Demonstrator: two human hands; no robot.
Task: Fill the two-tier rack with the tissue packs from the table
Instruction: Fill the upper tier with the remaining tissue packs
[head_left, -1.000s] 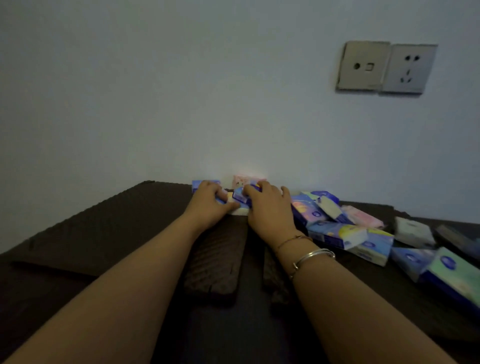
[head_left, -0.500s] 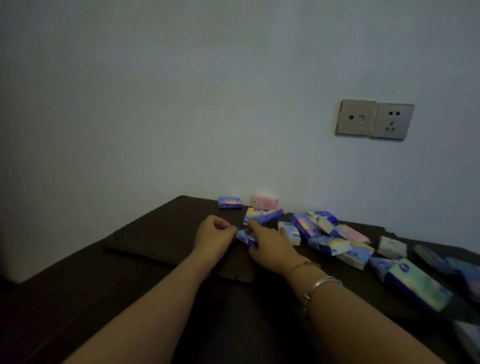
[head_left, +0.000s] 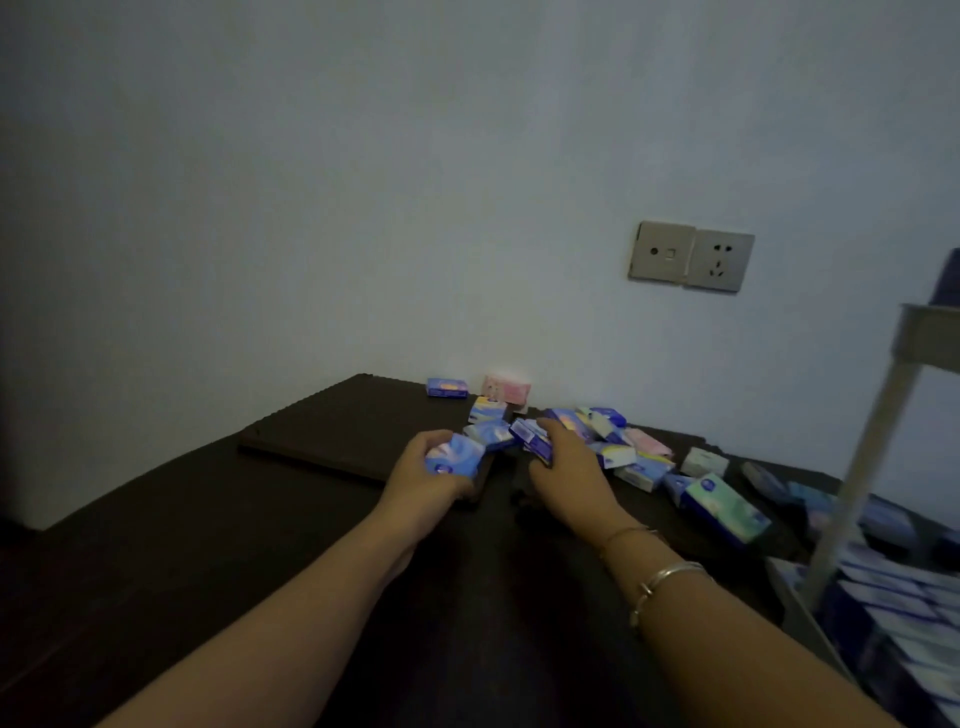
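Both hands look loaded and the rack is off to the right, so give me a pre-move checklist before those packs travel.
1. Left hand holds a blue plastic-wrapped tissue pack: ok.
2. Right hand grips a blue-and-white tissue pack: ok.
3. Pale metal two-tier rack in sight at right: ok.
4. Room on lower tier, already lined with packs: cannot tell.
5. Upper tier's contents: cannot tell, seen from below.
6. Loose pile of small tissue packs on the dark wooden table still to move: not ok.
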